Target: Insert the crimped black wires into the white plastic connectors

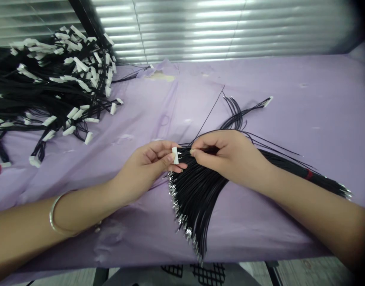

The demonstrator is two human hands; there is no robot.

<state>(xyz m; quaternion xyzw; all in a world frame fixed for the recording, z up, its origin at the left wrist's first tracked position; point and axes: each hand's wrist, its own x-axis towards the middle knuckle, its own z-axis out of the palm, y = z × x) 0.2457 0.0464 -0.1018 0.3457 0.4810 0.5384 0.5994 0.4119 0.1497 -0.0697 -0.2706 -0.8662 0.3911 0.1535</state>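
Observation:
Between the thumb and fingers of my left hand [154, 161] is a small white connector housing [175, 155]. Black wires run from its right side toward my right hand [230, 153], whose thumb and forefinger pinch a thin black wire close to the housing. Metal terminals show at the wire ends beside the housing. Beneath both hands a bundle of black wires [200, 190] fans out, its silver crimped tips [179, 214] facing left and down. The same bundle stretches right under my right forearm, with a red tie [309, 174] around it.
A big heap of black cables with white connectors [78, 63] lies at the left. Behind my right hand are loose black wires [236, 113] and another white connector [268, 101]. Purple sheeting [289, 119] covers the table, wrinkled and torn near the back. Window blinds [185, 31] stand behind.

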